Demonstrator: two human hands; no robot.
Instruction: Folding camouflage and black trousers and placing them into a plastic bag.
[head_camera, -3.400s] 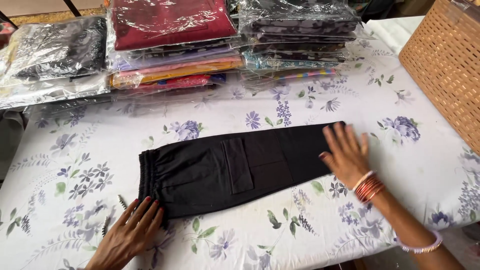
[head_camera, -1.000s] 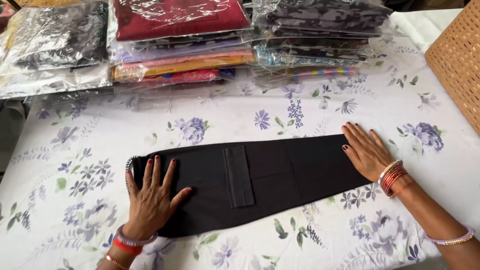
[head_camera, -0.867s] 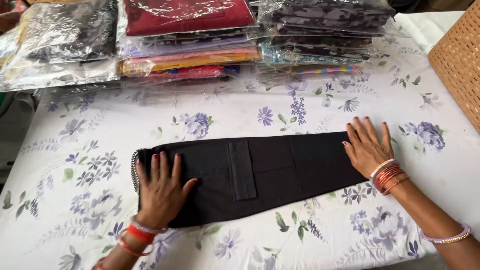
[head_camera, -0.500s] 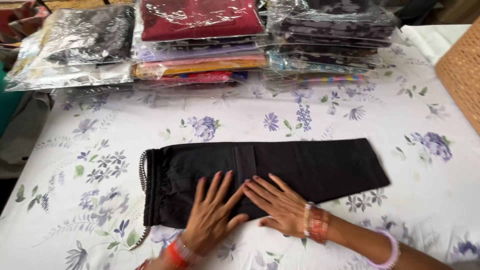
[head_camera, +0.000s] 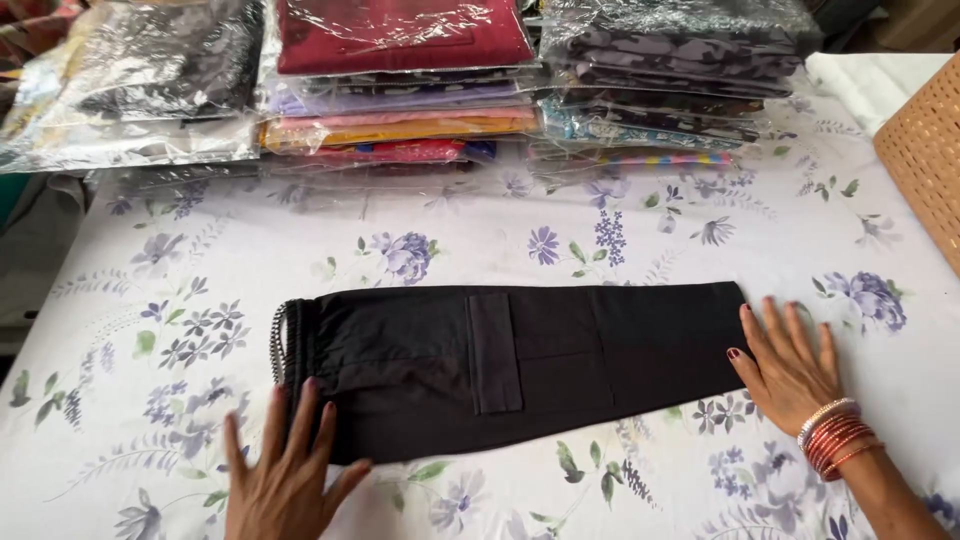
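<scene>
Folded black trousers (head_camera: 520, 365) with a pocket flap lie flat across a white flower-printed sheet (head_camera: 640, 220). My left hand (head_camera: 285, 475) rests palm down at the near left corner, fingertips on the waistband end. My right hand (head_camera: 790, 365), with red bangles at the wrist, lies flat on the sheet, touching the leg end on the right. Both hands have spread fingers and hold nothing.
Stacks of plastic-wrapped folded clothes (head_camera: 400, 80) line the far edge, with a dark stack (head_camera: 680, 70) to the right and silver-wrapped packs (head_camera: 130, 85) to the left. A woven basket (head_camera: 925, 150) stands at the right edge.
Both hands were together on the middle of the trousers half a second ago; now they have slid apart to the two ends, and the cloth lies smoother.
</scene>
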